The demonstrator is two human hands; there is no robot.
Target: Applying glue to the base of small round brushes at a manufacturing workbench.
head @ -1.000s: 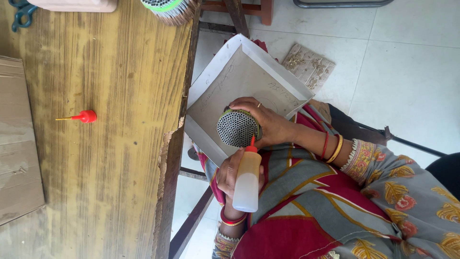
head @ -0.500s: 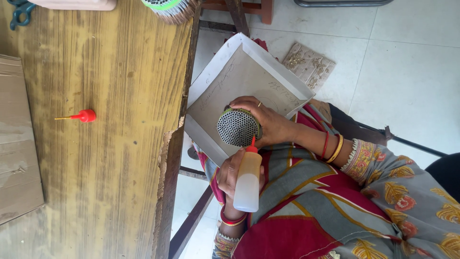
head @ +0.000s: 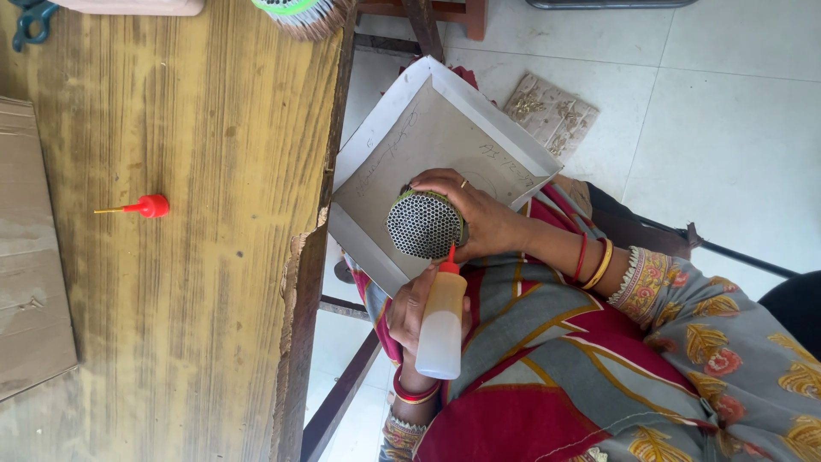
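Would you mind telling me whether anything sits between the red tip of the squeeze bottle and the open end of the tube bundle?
Nothing visible does. The squeeze bottle in one hand has its red tip right at the rim of the tube bundle, which the other hand holds over the white tray.

Green-banded bundle [head: 301,15] cut by top edge; cardboard [head: 30,257] cut left; tube bundle [head: 425,225] sides hidden.

A worn wooden table [head: 197,257] carries a red nozzle cap [head: 147,206] at nine o'clock, cardboard [head: 30,257] beside it, a tube bundle [head: 299,13] at twelve
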